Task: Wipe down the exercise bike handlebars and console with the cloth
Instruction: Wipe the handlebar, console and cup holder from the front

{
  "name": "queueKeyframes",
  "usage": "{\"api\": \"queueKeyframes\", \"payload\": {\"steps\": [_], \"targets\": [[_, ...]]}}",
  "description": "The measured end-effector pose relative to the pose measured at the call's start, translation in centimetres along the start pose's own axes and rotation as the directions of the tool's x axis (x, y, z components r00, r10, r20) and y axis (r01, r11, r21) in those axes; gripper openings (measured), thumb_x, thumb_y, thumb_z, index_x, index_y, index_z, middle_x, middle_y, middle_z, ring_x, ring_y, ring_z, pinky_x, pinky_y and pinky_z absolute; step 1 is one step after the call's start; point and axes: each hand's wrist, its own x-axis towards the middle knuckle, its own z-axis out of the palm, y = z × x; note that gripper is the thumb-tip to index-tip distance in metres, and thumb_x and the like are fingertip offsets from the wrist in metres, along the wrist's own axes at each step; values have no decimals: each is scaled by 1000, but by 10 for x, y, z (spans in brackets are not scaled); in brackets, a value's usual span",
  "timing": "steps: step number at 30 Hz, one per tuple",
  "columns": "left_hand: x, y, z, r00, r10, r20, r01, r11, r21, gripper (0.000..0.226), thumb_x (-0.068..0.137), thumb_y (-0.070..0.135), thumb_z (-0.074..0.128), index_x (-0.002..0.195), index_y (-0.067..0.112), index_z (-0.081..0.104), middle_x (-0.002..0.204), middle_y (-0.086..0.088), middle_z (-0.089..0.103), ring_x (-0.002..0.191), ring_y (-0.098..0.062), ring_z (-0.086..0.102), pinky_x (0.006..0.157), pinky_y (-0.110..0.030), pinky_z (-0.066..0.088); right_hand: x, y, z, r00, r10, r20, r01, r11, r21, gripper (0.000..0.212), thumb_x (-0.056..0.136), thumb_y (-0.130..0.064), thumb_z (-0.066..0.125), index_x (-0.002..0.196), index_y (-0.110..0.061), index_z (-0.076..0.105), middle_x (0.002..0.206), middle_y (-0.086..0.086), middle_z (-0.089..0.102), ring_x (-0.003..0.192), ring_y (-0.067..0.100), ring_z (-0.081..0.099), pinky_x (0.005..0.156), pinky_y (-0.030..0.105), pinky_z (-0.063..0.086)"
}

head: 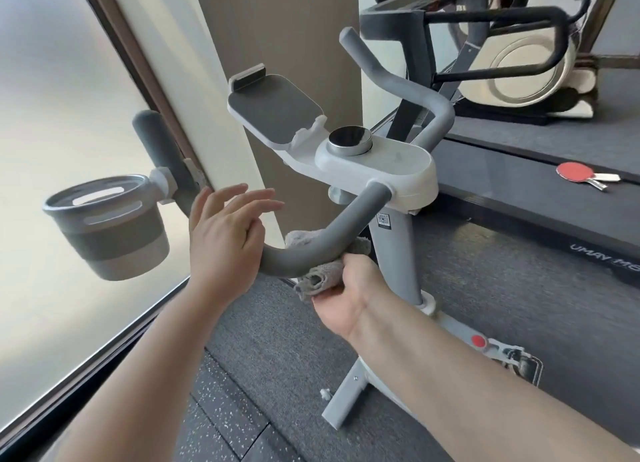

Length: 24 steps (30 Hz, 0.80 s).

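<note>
Gripping cloth [320, 277]: right hand [341, 297], fingers curled round the grey rag, which is wrapped under the near handlebar [313, 250] bend. Left hand [225, 234]: fingers straight and apart, palm against the bar's left end. Console [375, 165]: white, far of the bar. Cup holder [107, 226]: left.
</note>
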Motion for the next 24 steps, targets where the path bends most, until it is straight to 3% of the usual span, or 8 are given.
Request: {"api": "queueKeyframes", "payload": {"steps": [2, 4, 7, 9, 12, 16, 19, 24], "targets": [[1, -1, 1, 1000, 2, -3, -2, 1000, -1, 44, 85, 15, 32, 102, 33, 69, 122, 21, 60, 125, -13, 44, 116, -36, 9, -17, 16, -14, 998, -58, -14, 57, 996, -63, 23, 101, -17, 42, 108, -9, 63, 94, 7, 70, 77, 18, 66, 72, 29, 52], [1, -1, 1, 1000, -2, -2, 2, 1000, -2, 45, 85, 16, 32, 102, 32, 69, 122, 22, 60, 125, -12, 44, 116, -35, 8, -36, 21, -35, 917, -397, -39, 370, 884, -286, 19, 99, -26, 49, 110, -21, 64, 97, -11, 73, 84, 2, 68, 71, 19, 53], [0, -1, 1, 1000, -9, -6, 9, 1000, 0, 44, 85, 14, 33, 101, 32, 70, 121, 21, 61, 125, -13, 44, 116, -37, 10, -41, -7, -32, 463, -856, 229, 789, 282, -545, 20, 96, -29, 48, 111, -30, 62, 98, -22, 68, 94, -6, 60, 85, 15, 42], [1, 0, 1, 1000, -8, -10, 8, 1000, 0, 44, 86, 12, 34, 101, 32, 70, 121, 21, 61, 125, -13, 45, 116, -38, 11, -22, -33, -12, 350, -813, 465, 758, -46, -650, 19, 98, -19, 48, 112, -26, 58, 101, -13, 66, 95, 8, 57, 89, 25, 41], [0, 1, 1, 1000, -5, -19, 5, 1000, -6, 43, 86, 12, 34, 100, 31, 70, 120, 21, 61, 124, -14, 45, 116, -36, 10, 11, -47, 3, 369, -649, 665, 435, -512, -741, 28, 97, -16, 50, 124, -14, 57, 129, 0, 60, 122, 17, 49, 108, 35, 31], [-1, -1, 0, 999, 26, -38, -27, 999, -20, 38, 87, 9, 41, 102, 29, 70, 119, 17, 63, 122, -17, 49, 113, -32, 11, -1, 26, -13, 302, -405, 863, 524, -686, -505, 37, 87, -21, 46, 120, -14, 60, 126, 0, 61, 118, 18, 51, 111, 37, 33], [-1, 2, -2, 1000, 17, -22, -17, 1000, -10, 39, 87, 11, 39, 103, 28, 70, 119, 17, 63, 123, -16, 48, 114, -33, 10, 8, -15, -24, 242, -181, 953, 502, -818, -283, 37, 89, -17, 49, 124, -12, 60, 124, 2, 63, 114, 21, 57, 106, 39, 41], [-1, 3, -2, 1000, -20, -11, 20, 1000, -2, 44, 84, 11, 35, 104, 30, 69, 121, 20, 62, 125, -13, 45, 117, -34, 7, 17, -19, -35, 210, -604, 768, 514, -600, -613, 39, 93, -6, 47, 130, -6, 56, 134, 8, 56, 130, 27, 48, 109, 42, 38]]}}
